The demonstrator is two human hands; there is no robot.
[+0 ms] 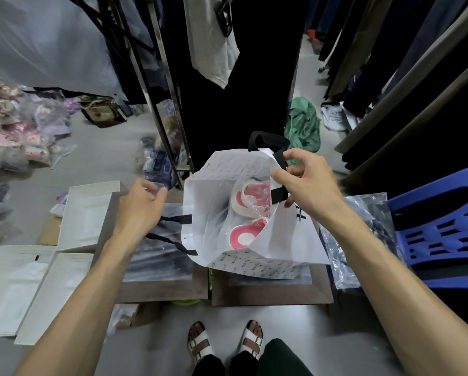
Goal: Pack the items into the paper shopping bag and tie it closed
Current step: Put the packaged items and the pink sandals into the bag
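Pinching the rim and black ribbon handle of the white paper shopping bag (243,263), your right hand (307,183) holds it open at 12 o'clock on the low wooden table (270,294); pink-and-white shoes in clear plastic (247,213) lie inside, while your left hand (140,204), blurred, hangs loose-fingered at 10 o'clock, holding nothing

Head cam, single wide-angle view, looking fwd & steeply down.

Worn at head height, standing; own feet in sandals (224,341) at bottom edge, both forearms reach in from lower corners. Paper bag (289,240) sits near centre, close; clothes rack (161,85) & blue chair (444,226) at the curved edges. No 2nd view to overlap.
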